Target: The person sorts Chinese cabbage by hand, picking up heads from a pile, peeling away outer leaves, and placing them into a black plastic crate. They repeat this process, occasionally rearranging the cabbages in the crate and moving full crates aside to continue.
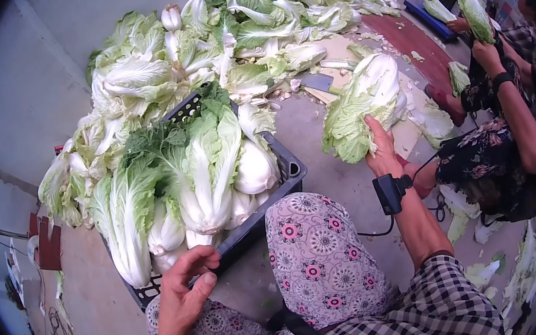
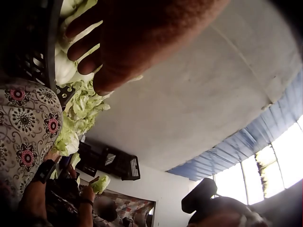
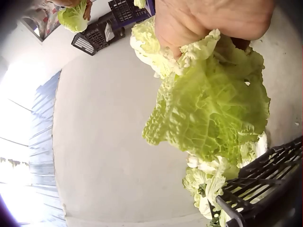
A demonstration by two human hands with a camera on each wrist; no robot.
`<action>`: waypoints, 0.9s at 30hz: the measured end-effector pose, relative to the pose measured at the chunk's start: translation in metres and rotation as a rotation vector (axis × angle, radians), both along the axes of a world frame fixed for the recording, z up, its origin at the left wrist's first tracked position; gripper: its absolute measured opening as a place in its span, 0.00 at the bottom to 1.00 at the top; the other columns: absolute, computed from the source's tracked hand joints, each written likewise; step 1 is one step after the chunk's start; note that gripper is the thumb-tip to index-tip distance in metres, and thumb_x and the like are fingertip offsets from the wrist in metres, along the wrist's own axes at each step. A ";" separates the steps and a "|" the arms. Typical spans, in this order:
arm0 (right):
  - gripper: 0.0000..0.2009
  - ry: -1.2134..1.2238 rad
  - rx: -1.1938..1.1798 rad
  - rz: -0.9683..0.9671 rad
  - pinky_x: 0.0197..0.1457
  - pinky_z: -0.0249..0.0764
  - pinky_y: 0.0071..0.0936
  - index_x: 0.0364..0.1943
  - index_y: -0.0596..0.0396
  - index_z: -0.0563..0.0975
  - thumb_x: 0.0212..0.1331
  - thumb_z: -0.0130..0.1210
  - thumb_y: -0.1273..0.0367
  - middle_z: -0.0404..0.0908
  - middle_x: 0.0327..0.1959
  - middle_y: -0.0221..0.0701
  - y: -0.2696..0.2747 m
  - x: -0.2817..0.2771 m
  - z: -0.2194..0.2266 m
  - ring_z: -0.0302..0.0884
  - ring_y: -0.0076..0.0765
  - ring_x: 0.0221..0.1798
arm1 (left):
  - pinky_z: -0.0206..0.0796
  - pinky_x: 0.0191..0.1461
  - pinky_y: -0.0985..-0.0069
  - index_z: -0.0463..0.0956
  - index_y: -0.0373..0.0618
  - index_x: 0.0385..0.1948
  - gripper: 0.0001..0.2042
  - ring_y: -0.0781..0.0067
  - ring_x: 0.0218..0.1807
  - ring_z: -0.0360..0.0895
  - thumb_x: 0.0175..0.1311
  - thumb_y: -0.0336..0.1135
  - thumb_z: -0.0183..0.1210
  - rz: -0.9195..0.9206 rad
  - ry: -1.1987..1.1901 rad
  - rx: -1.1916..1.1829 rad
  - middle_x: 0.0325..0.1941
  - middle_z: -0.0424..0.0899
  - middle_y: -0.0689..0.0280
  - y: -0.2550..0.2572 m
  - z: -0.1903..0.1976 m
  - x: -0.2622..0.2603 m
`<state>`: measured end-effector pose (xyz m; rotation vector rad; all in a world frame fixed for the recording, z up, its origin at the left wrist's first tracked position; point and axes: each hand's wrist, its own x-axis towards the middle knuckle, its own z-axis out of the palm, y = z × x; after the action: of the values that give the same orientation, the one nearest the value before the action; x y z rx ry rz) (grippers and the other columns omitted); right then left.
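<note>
My right hand (image 1: 382,151) grips a napa cabbage (image 1: 373,87) by its leafy end, its white base pointing up and away from me. In the right wrist view, the fingers press into the pale ruffled leaves (image 3: 203,109). Nothing is in my left hand (image 1: 185,285), which hovers by the near edge of a black plastic crate (image 1: 289,164), fingers loosely bent and spread. Several napa cabbages (image 1: 205,183) fill that crate, leaves up on one side. The left wrist view shows the left fingers (image 2: 87,49) apart from each other, in front of the crate.
A large heap of cabbage leaves (image 1: 132,77) lies along the wall. Past the held cabbage, a cleaver (image 1: 317,81) rests on a board. To the right, another person's hand (image 1: 487,58) holds a cabbage (image 1: 472,12). Trimmed leaves (image 1: 523,275) litter the floor there.
</note>
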<state>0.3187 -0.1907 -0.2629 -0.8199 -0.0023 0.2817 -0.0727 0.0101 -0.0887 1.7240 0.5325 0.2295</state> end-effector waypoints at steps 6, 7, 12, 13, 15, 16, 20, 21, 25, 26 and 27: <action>0.29 0.097 -0.097 -0.074 0.54 0.74 0.37 0.61 0.55 0.62 0.52 0.58 0.76 0.73 0.53 0.36 -0.028 0.039 -0.039 0.75 0.41 0.52 | 0.67 0.50 0.76 0.71 0.35 0.49 0.18 0.72 0.44 0.76 0.58 0.33 0.59 -0.043 0.054 0.062 0.43 0.80 0.61 0.003 0.000 0.001; 0.29 0.115 -0.126 -0.082 0.54 0.74 0.37 0.61 0.55 0.62 0.52 0.58 0.76 0.73 0.53 0.37 -0.031 0.045 -0.043 0.75 0.41 0.52 | 0.68 0.49 0.74 0.72 0.36 0.49 0.18 0.70 0.43 0.77 0.57 0.33 0.60 -0.059 0.067 0.075 0.43 0.81 0.60 0.004 -0.001 0.001; 0.29 0.144 -0.249 -0.118 0.53 0.75 0.37 0.60 0.56 0.64 0.50 0.59 0.76 0.73 0.53 0.36 -0.031 0.081 -0.068 0.75 0.40 0.51 | 0.68 0.51 0.71 0.73 0.40 0.49 0.19 0.61 0.45 0.78 0.55 0.34 0.62 -0.144 0.175 0.165 0.43 0.81 0.58 0.006 0.005 0.008; 0.29 0.130 -0.275 -0.128 0.53 0.75 0.37 0.60 0.56 0.64 0.50 0.59 0.76 0.74 0.53 0.36 -0.026 0.085 -0.069 0.75 0.40 0.50 | 0.68 0.51 0.71 0.73 0.40 0.49 0.19 0.60 0.46 0.78 0.55 0.35 0.62 -0.151 0.195 0.179 0.44 0.80 0.58 0.007 0.006 0.009; 0.29 0.097 -0.284 -0.115 0.51 0.75 0.36 0.58 0.57 0.65 0.49 0.60 0.76 0.75 0.51 0.36 -0.017 0.096 -0.074 0.76 0.40 0.49 | 0.68 0.52 0.70 0.73 0.41 0.48 0.19 0.57 0.46 0.77 0.54 0.35 0.62 -0.148 0.234 0.176 0.44 0.80 0.57 0.007 0.005 0.010; 0.28 0.122 -0.272 -0.091 0.51 0.75 0.36 0.58 0.57 0.65 0.49 0.60 0.76 0.75 0.51 0.36 -0.013 0.104 -0.077 0.76 0.40 0.49 | 0.68 0.52 0.69 0.73 0.41 0.48 0.19 0.56 0.46 0.77 0.54 0.35 0.62 -0.137 0.254 0.163 0.44 0.80 0.56 0.007 0.004 0.009; 0.26 0.147 -0.320 -0.071 0.49 0.76 0.38 0.57 0.57 0.67 0.50 0.60 0.75 0.75 0.50 0.35 0.005 0.133 -0.082 0.76 0.41 0.48 | 0.68 0.52 0.67 0.73 0.41 0.48 0.19 0.53 0.48 0.76 0.54 0.34 0.62 -0.179 0.275 0.248 0.46 0.79 0.55 0.010 0.009 0.017; 0.26 0.148 -0.336 -0.083 0.48 0.76 0.38 0.56 0.57 0.68 0.50 0.60 0.74 0.76 0.49 0.35 0.010 0.142 -0.080 0.76 0.41 0.48 | 0.68 0.51 0.67 0.73 0.40 0.48 0.19 0.54 0.47 0.77 0.55 0.37 0.62 -0.180 0.272 0.259 0.45 0.79 0.56 0.011 0.007 0.017; 0.28 0.171 -0.473 0.006 0.41 0.79 0.40 0.58 0.55 0.63 0.52 0.60 0.69 0.74 0.50 0.38 0.027 0.156 -0.048 0.76 0.41 0.47 | 0.68 0.52 0.66 0.73 0.41 0.48 0.19 0.53 0.48 0.76 0.55 0.37 0.61 -0.205 0.297 0.287 0.46 0.79 0.55 0.014 0.003 0.023; 0.30 0.162 -0.586 -0.012 0.39 0.79 0.40 0.60 0.54 0.60 0.52 0.60 0.68 0.72 0.51 0.38 0.033 0.156 -0.048 0.75 0.41 0.47 | 0.67 0.53 0.65 0.73 0.41 0.48 0.19 0.50 0.48 0.76 0.55 0.35 0.62 -0.216 0.310 0.290 0.47 0.79 0.55 0.014 0.004 0.024; 0.32 0.150 -0.699 -0.032 0.38 0.79 0.40 0.61 0.53 0.57 0.52 0.60 0.68 0.71 0.52 0.39 0.036 0.159 -0.052 0.75 0.42 0.47 | 0.67 0.53 0.65 0.73 0.41 0.48 0.19 0.50 0.49 0.75 0.55 0.35 0.61 -0.225 0.310 0.298 0.47 0.79 0.55 0.014 0.005 0.025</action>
<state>0.4775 -0.1544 -0.3145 -1.4887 0.2622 0.3163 -0.0481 0.0245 -0.0841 2.1103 0.5423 -0.1298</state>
